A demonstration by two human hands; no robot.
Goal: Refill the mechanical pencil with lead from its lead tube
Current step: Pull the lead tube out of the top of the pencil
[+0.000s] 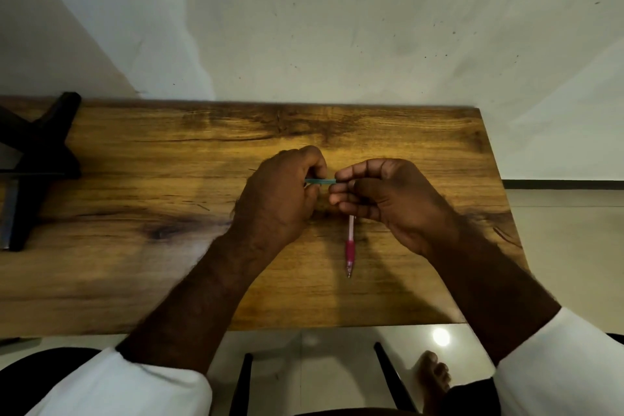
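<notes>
A thin teal lead tube (320,181) lies level between both hands above the wooden table (135,263). My left hand (277,196) is closed around its left part. My right hand (381,192) pinches the tube's right end with thumb and fingertips; that end is hidden by the fingers. The mechanical pencil (350,245), pink with a red grip, lies on the table below my right hand, tip pointing toward me. Its upper end is covered by my right hand.
A black stand with crossed legs (37,159) sits at the table's far left. A grey wall rises right behind the table. The table's right edge runs close to my right forearm. Chair legs and a bare foot show on the floor below.
</notes>
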